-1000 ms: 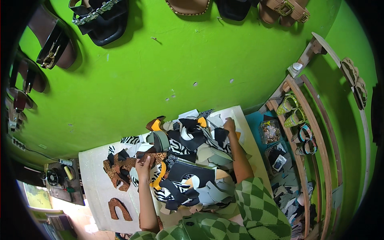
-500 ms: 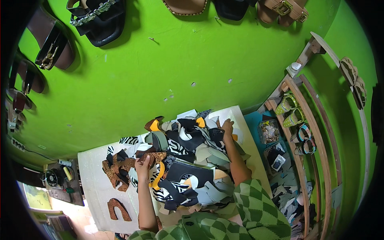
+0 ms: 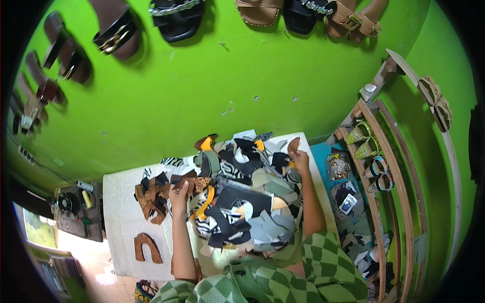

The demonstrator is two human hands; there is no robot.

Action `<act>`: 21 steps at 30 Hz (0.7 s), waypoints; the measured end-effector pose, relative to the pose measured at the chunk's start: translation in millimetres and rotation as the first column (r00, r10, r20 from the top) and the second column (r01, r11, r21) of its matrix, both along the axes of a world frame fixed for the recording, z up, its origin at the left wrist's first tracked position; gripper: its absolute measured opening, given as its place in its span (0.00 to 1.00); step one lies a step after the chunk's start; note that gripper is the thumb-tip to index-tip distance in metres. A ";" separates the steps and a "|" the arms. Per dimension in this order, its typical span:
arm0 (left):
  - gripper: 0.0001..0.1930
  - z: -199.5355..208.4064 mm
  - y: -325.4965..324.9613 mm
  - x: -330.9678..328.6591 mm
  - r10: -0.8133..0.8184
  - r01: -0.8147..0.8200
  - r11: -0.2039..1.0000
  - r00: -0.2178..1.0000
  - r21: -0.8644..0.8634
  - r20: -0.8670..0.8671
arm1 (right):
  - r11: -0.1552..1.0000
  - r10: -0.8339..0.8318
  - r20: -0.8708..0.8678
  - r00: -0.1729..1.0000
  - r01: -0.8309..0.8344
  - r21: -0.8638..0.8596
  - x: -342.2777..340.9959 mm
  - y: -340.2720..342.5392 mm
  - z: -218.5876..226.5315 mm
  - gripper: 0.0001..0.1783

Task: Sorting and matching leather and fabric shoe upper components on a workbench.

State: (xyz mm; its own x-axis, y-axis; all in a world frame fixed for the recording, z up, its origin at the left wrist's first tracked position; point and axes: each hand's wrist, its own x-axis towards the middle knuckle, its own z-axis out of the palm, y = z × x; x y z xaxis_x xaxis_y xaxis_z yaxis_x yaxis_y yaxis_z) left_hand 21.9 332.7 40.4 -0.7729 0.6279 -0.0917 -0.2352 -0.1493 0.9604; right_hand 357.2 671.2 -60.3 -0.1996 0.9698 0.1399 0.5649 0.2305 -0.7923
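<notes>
A big heap of cut material pieces point(image 3: 242, 194) in black, grey, zebra and leopard print covers the middle of the white table point(image 3: 118, 202). My left hand point(image 3: 179, 196) is closed on leopard-print pieces point(image 3: 198, 183) at the heap's left side. Over its far right edge, my right hand point(image 3: 301, 161) pinches a small curved leopard-print piece point(image 3: 293, 144), which stands up from the fingers. Left of my left hand lie more leopard-print pieces point(image 3: 151, 202). A single arch-shaped leopard-print piece point(image 3: 146, 247) rests flat nearer to me.
A wooden shoe rack point(image 3: 374, 151) with green sandals point(image 3: 365, 140) stands on the right. Beside the table are a clear box of small parts point(image 3: 337, 166) and a pile of scraps point(image 3: 356, 237). Sandals point(image 3: 177, 22) hang on the green wall ahead. Far left is a dark side table point(image 3: 83, 222).
My right hand has come away from the heap's far right edge with a leopard-print piece in its fingers. My left hand keeps its hold at the left. The whole view has shifted slightly.
</notes>
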 end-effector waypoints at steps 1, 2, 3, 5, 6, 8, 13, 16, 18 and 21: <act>0.09 2.6 -12.7 -2.5 -0.004 0.002 0.998 1.000 -0.055 -0.024 | 0.991 0.072 0.074 0.995 -0.079 0.104 6.0 -5.6 19.0 0.12; 0.09 6.3 -28.4 -5.1 -0.001 -0.004 0.994 0.999 -0.114 -0.047 | 0.965 0.142 0.152 0.978 -0.171 0.199 6.2 -13.8 42.1 0.13; 0.11 13.2 -45.4 -6.7 -0.029 0.016 0.975 0.998 -0.222 -0.055 | 0.956 0.211 0.132 0.969 -0.232 0.179 1.4 -28.6 74.8 0.12; 0.13 -4.0 -65.2 -8.2 -0.034 0.029 0.992 0.999 -0.124 -0.040 | 0.953 0.277 -0.034 0.960 -0.270 0.138 4.6 -53.2 116.2 0.14; 0.14 -8.8 -74.6 -7.1 -0.071 0.065 0.989 0.997 -0.136 -0.042 | 0.962 0.267 -0.179 0.947 -0.251 0.105 10.4 -62.8 124.1 0.19; 0.14 -10.7 -103.6 -5.9 -0.090 0.070 0.982 0.990 -0.174 -0.112 | 0.919 0.353 -0.439 0.826 -0.393 -0.002 -5.6 -110.9 166.1 0.26; 0.11 -26.1 -178.9 -9.3 -0.053 0.012 0.962 0.988 -0.272 -0.142 | 0.816 0.400 -0.476 0.783 -0.541 -0.205 -53.5 -225.4 178.9 0.18; 0.11 -33.4 -219.2 -18.3 -0.089 0.025 0.919 0.985 -0.393 -0.145 | 0.752 0.475 -0.452 0.755 -0.615 -0.237 -90.0 -299.0 154.7 0.12; 0.14 -39.9 -233.3 -32.7 -0.152 0.080 0.911 0.977 -0.405 -0.148 | 0.740 0.525 -0.413 0.744 -0.639 -0.210 -108.8 -332.7 114.4 0.11; 0.28 -45.9 -249.6 -51.1 -0.189 0.168 0.957 0.980 -0.237 -0.066 | 0.711 0.397 -0.542 0.741 -0.622 -0.329 -146.5 -406.6 90.4 0.12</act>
